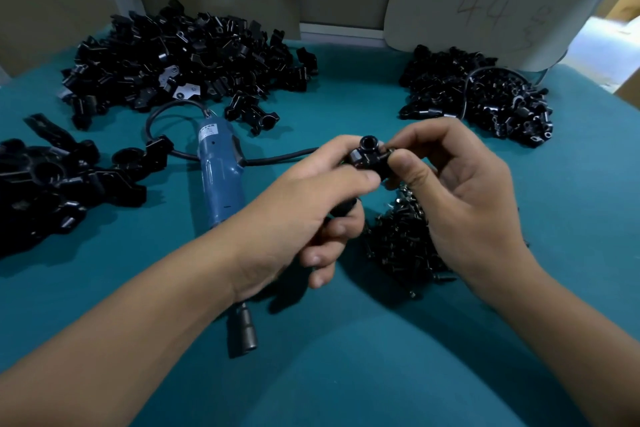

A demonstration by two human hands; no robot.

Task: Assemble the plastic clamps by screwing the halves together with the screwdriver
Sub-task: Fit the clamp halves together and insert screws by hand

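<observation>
Clamp (372, 158) mid-fit above the table (346, 374), pinched by fingers of left hand (301, 218) and right hand (460, 198); screwdriver (221, 177) lies idle at left, big piles of halves (187, 59) remain, some assembled-looking units (65, 180) far left.

Dim, cool-toned indoor light, brightest at 2 o'clock where a doorway area blows out. Soft shadows fall toward 7 o'clock under the forearms and the black plastic part heaps (187, 59). Wide-angle bending at edges; slight softness throughout; teal cloth tabletop (346, 374) has no glare.
</observation>
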